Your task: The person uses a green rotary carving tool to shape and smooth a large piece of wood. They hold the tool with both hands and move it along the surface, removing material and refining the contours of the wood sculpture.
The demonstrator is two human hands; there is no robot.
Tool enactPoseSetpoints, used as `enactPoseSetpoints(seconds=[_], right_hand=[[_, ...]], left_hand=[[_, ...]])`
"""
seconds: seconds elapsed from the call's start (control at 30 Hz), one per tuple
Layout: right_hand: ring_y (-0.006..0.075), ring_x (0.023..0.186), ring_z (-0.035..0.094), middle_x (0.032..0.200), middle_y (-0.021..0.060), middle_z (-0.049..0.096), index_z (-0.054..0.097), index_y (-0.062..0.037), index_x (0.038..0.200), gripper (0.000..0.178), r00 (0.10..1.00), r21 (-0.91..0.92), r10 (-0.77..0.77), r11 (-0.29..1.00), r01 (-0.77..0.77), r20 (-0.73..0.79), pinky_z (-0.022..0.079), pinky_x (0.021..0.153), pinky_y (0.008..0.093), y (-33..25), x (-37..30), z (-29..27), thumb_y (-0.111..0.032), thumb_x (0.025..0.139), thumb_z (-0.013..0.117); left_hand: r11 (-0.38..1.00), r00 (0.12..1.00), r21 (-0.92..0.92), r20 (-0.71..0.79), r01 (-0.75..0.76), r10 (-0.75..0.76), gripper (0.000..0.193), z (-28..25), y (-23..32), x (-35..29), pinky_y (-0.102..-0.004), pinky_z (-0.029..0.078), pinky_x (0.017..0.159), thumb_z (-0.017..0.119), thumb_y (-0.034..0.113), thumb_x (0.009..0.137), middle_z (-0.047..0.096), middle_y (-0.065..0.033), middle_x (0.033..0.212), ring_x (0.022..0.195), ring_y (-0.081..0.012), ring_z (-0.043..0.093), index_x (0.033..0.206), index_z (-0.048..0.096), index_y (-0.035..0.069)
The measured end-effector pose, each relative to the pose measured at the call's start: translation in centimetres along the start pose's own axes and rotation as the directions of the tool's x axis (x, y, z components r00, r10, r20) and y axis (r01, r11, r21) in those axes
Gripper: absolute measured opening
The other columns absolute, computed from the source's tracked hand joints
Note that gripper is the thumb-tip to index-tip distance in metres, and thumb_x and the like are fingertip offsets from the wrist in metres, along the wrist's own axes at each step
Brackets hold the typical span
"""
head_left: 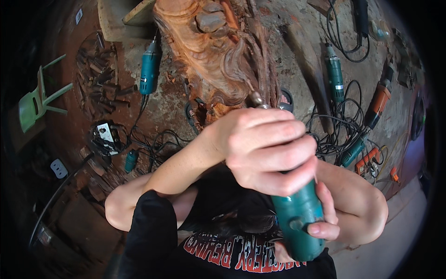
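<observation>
A teal die grinder point(297, 232) slants across my lap, its front end pointing away from me. My left hand point(269, 151) is closed over the grinder's front part, fingers wrapped round it. Lower down, my right hand point(324, 223) grips the body from below and the side; most of that hand is hidden behind the tool. The metal collet and bit point(255, 97) come out beyond my left hand, at the near end of a carved reddish-brown wood piece point(209, 56) with flowing ridges. Whether the bit touches the wood, I cannot tell.
Another teal grinder point(147, 72) lies left of the carving; a further green one point(334, 72) and an orange power tool point(380, 100) lie right. Tangled black cables point(341, 123) spread over the floor. A pile of wood or metal pieces point(100, 76) and a green chair point(39, 100) are left.
</observation>
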State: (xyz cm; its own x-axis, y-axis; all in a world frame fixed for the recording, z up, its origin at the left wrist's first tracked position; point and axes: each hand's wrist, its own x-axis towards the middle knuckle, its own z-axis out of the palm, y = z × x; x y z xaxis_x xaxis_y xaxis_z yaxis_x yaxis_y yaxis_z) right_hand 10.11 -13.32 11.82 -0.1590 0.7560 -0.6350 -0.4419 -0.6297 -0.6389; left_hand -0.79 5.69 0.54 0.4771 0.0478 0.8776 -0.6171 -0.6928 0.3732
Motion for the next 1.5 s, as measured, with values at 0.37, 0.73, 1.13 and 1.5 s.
enactPoseSetpoints(seconds=[0.37,0.73,1.13,1.5], right_hand=[[0.0305,0.100,0.073,0.114,0.0216,0.073,0.057,0.0059,0.138,0.071,0.685,-0.645,-0.497,0.763,0.051,-0.533,0.055,0.095,0.0401,-0.6,-9.6,-0.3,-0.026,0.083,0.086],[0.0334,0.095,0.074,0.115,0.0255,0.073,0.069,0.0043,0.135,0.072,0.765,-0.956,-0.612,0.293,-0.015,-0.200,0.059,0.082,0.0389,-3.6,-5.0,-2.1,-0.015,0.067,0.085],[0.0339,0.096,0.075,0.116,0.0268,0.072,0.068,0.0059,0.136,0.073,0.764,-0.969,-0.623,0.247,-0.010,-0.167,0.059,0.084,0.0389,-3.9,-4.2,-2.3,-0.010,0.065,0.080],[0.0327,0.097,0.074,0.115,0.0273,0.072,0.066,0.0083,0.136,0.075,0.762,-0.963,-0.625,0.269,0.007,-0.169,0.058,0.087,0.0380,-3.9,-4.2,-2.3,-0.011,0.065,0.080]], left_hand=[[0.945,0.964,0.191,-0.067,0.266,-0.258,0.020,6.1,3.8,3.9,-0.0284,0.055,0.060,0.076,0.021,0.082,0.066,-0.0018,0.092,0.080,-0.0175,0.065,0.097,0.068,0.011],[0.907,0.965,0.330,-0.102,0.261,-0.240,0.021,5.2,0.5,2.0,-0.0272,0.054,0.058,0.073,0.018,0.077,0.066,0.0002,0.090,0.073,-0.0140,0.065,0.097,0.069,0.015],[0.904,0.968,0.347,-0.115,0.249,-0.222,0.018,5.2,-0.3,1.8,-0.0274,0.052,0.057,0.076,0.019,0.079,0.061,0.0009,0.087,0.073,-0.0147,0.062,0.094,0.067,0.015],[0.914,0.968,0.331,-0.164,0.236,-0.191,0.016,5.3,-0.8,1.9,-0.0275,0.051,0.055,0.078,0.019,0.079,0.056,0.0005,0.083,0.071,-0.0143,0.060,0.088,0.066,0.013]])
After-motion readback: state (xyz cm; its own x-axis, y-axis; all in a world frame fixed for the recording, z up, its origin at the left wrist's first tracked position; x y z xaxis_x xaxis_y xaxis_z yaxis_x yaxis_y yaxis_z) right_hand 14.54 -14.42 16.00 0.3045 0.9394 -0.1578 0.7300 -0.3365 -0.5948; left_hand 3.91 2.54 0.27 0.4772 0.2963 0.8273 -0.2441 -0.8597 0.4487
